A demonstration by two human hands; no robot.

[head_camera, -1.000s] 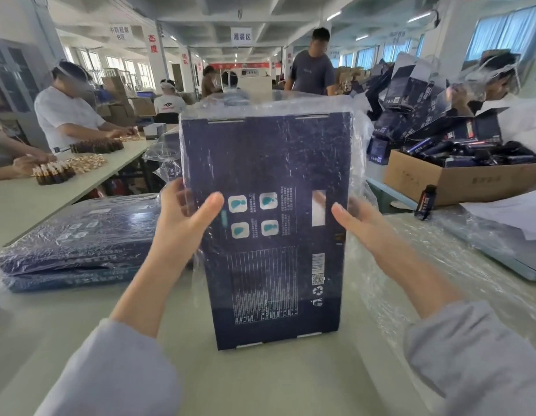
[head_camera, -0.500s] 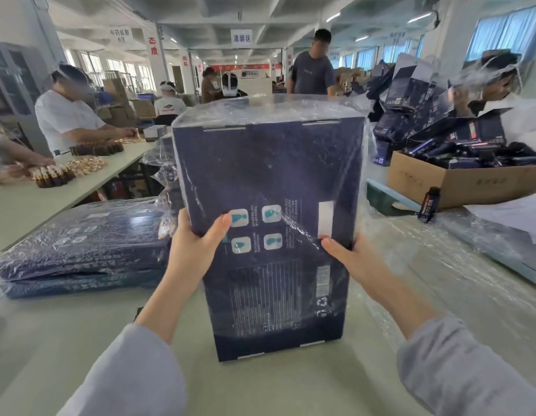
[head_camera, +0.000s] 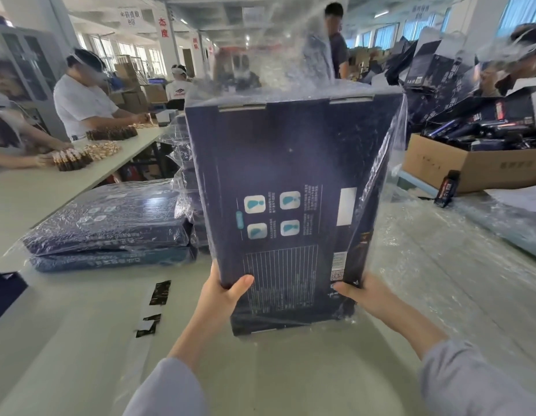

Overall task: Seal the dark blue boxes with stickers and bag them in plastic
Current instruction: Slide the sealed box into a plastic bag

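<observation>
A tall dark blue box [head_camera: 290, 163] stands upright in front of me, its printed back panel facing me, wrapped in a clear plastic bag [head_camera: 383, 163] whose loose top rises above it. My left hand [head_camera: 221, 298] grips the box's lower left edge, thumb on the front. My right hand [head_camera: 362, 295] grips the lower right corner through the plastic. Two bagged dark blue boxes [head_camera: 110, 223] lie stacked flat to the left. A strip of dark stickers [head_camera: 157, 304] lies on the table near my left arm.
A cardboard carton [head_camera: 470, 166] full of dark packages sits at the right, with a small dark bottle [head_camera: 448, 187] beside it. Clear plastic sheets [head_camera: 440, 265] cover the table's right side. Other people work at the left table [head_camera: 35, 190] and behind.
Both hands slid down from the box's middle to its bottom corners. The box is now higher and closer to me, and the bag's top has puffed up above it.
</observation>
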